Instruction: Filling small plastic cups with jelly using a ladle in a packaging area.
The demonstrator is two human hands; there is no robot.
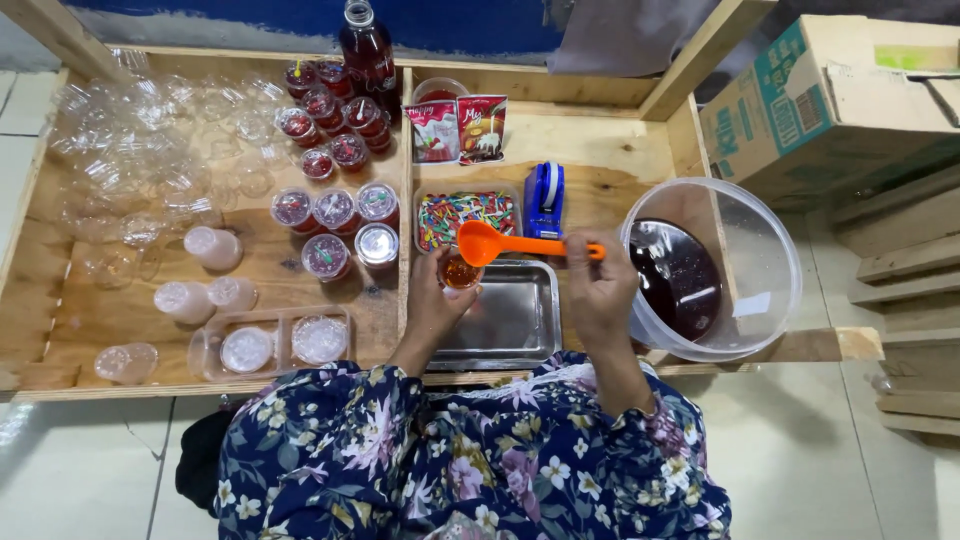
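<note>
2 red-white sachets [458, 129] back centre, teal-brown carton [830, 95] right

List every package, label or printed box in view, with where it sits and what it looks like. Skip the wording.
Two sachets: back of the right wooden compartment, flat, red and white, side by side.
Cardboard box: far right, outside the tray, brown with teal printed side.
Bottle: top centre, clear, dark red liquid.
</note>
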